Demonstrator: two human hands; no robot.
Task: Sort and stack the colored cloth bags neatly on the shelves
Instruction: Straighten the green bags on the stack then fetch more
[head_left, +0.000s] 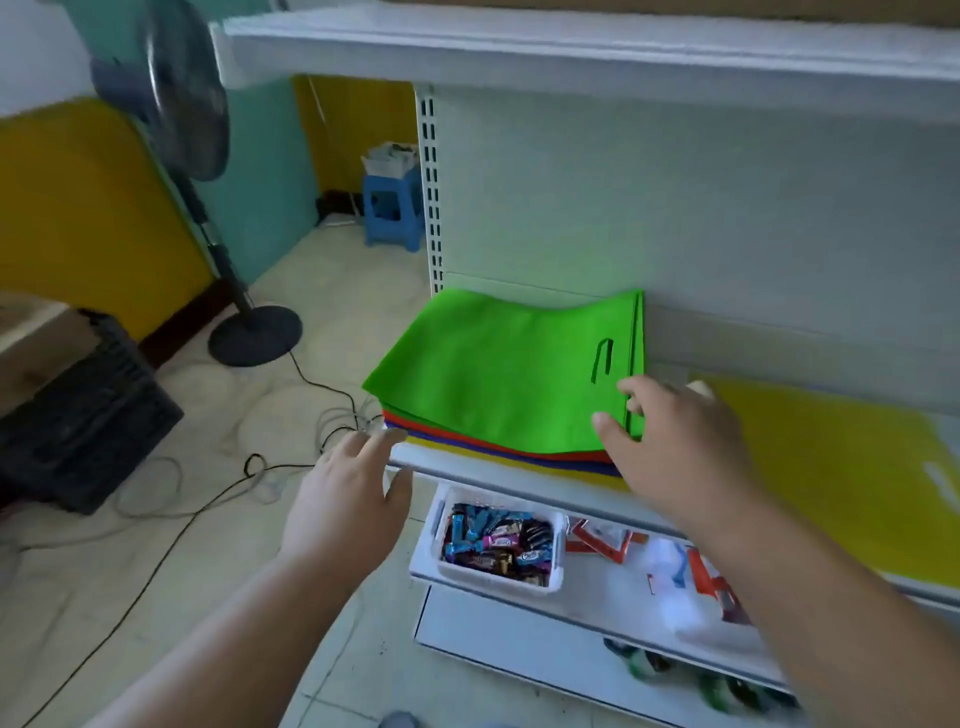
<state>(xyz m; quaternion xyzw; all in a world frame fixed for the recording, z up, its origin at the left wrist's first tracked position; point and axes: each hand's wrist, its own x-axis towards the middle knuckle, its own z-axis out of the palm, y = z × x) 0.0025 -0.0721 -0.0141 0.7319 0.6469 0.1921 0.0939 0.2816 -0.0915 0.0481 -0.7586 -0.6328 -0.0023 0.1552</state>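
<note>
Step in hand: squaring up the pile of cloth bags on the shelf (415, 457), as far as one can judge from how both hands reach toward it.
Green bag (498, 364): lies flat on top of the pile at the left end of the shelf, its cut-out handle toward the right, its far edge against the back panel.
Bags beneath: a red bag (519, 451), a blue bag (498, 455) and a yellow bag (514, 466) show only as thin edges along the front; the layers are slightly staggered.
Yellow sheet (841, 467): a second yellow bag, probably, lies flat further right on the same shelf, apart from the pile.
Right hand (675, 441): released, fingers spread, the fingertips resting at the green bag's right front corner; nothing is gripped.
Left hand (345, 499): released too, fingers straight, hovering just by the shelf's left front corner, not clearly touching the pile.
Below: a white basket of sweets (498, 545) and loose packets stand on the lower shelf.
Risk, sliding: the pile's left corner overhangs the shelf end; a push from the right could slide the top bags off toward the floor.
Risk, creasing: pressing one corner alone may bunch the thin green cloth.
Risk, mixing: colours are piled together, so sorting seems unfinished.
</note>
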